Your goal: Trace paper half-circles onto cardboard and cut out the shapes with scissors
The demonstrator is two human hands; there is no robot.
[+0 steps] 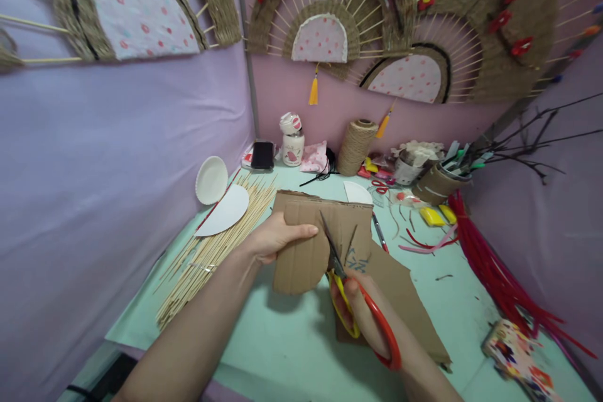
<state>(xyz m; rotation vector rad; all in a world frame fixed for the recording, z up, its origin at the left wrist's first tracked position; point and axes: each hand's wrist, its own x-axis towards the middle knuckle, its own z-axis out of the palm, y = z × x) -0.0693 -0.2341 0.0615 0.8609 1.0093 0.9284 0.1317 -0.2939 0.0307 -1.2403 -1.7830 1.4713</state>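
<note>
My left hand [277,235] grips the left side of a brown piece of cardboard [306,264], thumb on top and the other fingers hidden underneath. The cardboard's lower edge is cut in a curve. In my right hand [358,295] is a pair of scissors [384,326] with one red and one yellow handle loop. Their blades stand apart, pointing away from me, at the cut edge of the cardboard. Blue pen marks show beside the blades. Below my right hand lies a larger cardboard sheet [409,308] on the table.
Bamboo sticks [221,245] and a white half-disc [226,210] lie at left. Behind stand a phone [262,155], a bottle [293,144] and a twine spool [357,147]. Red pipe cleaners [485,264] and a patterned case [518,355] are at right. Twine-wrapped fans [325,38] hang above.
</note>
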